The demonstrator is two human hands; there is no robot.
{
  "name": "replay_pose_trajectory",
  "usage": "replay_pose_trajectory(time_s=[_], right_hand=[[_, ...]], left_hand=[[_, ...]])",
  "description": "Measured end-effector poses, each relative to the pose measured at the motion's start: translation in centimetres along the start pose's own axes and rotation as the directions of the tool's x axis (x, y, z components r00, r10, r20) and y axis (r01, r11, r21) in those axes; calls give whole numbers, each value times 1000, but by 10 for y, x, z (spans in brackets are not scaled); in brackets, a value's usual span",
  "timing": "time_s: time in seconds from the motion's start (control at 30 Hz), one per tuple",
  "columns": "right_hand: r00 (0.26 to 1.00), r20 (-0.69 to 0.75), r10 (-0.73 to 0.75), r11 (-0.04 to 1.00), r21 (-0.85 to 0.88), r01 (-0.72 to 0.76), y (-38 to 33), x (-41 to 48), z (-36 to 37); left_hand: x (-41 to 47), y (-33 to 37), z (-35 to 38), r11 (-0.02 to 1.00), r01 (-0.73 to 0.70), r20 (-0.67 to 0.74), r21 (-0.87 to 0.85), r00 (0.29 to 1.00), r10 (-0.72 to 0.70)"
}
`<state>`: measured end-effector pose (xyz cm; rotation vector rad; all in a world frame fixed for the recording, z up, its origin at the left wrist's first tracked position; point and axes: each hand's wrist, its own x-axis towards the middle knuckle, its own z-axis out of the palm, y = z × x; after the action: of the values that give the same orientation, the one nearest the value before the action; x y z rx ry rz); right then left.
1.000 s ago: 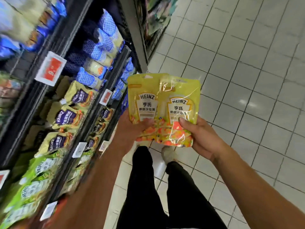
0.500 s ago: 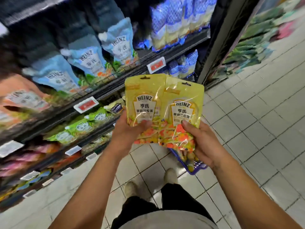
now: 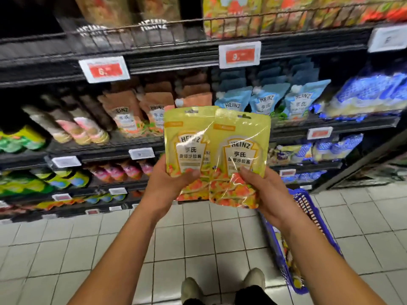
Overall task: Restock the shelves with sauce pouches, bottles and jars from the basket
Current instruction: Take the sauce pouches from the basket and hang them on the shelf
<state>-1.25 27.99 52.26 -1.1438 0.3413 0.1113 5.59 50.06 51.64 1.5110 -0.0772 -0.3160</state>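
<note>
Two yellow Heinz sauce pouches are held up side by side in front of the shelves. My left hand point(image 3: 169, 183) grips the bottom of the left pouch point(image 3: 187, 137), thumb on its front. My right hand point(image 3: 266, 194) grips the bottom of the right pouch point(image 3: 240, 146), which overlaps the left one's edge. The blue basket point(image 3: 308, 214) stands on the floor to my right, partly hidden behind my right forearm, with several packets inside.
The dark shelf unit point(image 3: 176, 53) faces me, with rows of brown, light blue point(image 3: 266, 102), green and pink pouches and red price tags point(image 3: 240, 54). White floor tiles lie below. My shoes point(image 3: 222, 287) show at the bottom edge.
The view has swung from along the aisle to face the shelves squarely. Both hands keep the same hold on the two pouches. The basket has come into view at the right.
</note>
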Motion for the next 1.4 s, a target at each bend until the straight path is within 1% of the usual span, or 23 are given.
replay_pose_trajectory(time_s=[0.13,0.2,0.4,0.57,0.73,0.9,1.07,1.13,1.23,1.33,1.4], right_hand=[[997,75,-30,999,-42,33,1,12,60],[995,91,-40,997,-68,46,-3,17,87],[977,134,-164,974,-138,182,-33,30,149],[956,137,-259,949,-150,279,-72,49,176],[919,172,-354,916,-135,378,-123,75,191],[881,223,-417,888,-108,447,-171,106,200],[837,276,-473,840,-146,523,-213,135,206],[827,270,-493,819,-178,546,-226,144,208],[832,219,-510,804,-224,552,-242,156,212],[845,107,-523,796,-292,530,-254,163,218],[845,39,-534,793,-324,516,-260,165,222]], left_hand=[[-8,22,-60,997,-66,-67,-31,996,64],[-10,35,-83,993,-113,-67,-43,992,110],[-2,77,-122,973,-227,-151,-38,964,219],[17,121,-132,941,-333,-158,-50,933,322],[52,167,-126,906,-404,-189,-127,906,378],[89,212,-121,873,-484,-178,-57,865,469],[121,250,-123,830,-557,-177,27,815,552],[133,259,-127,828,-559,-163,49,813,559],[152,263,-135,855,-511,-126,81,846,518],[167,269,-143,902,-426,-103,74,896,432],[174,277,-146,928,-368,-120,52,920,372]])
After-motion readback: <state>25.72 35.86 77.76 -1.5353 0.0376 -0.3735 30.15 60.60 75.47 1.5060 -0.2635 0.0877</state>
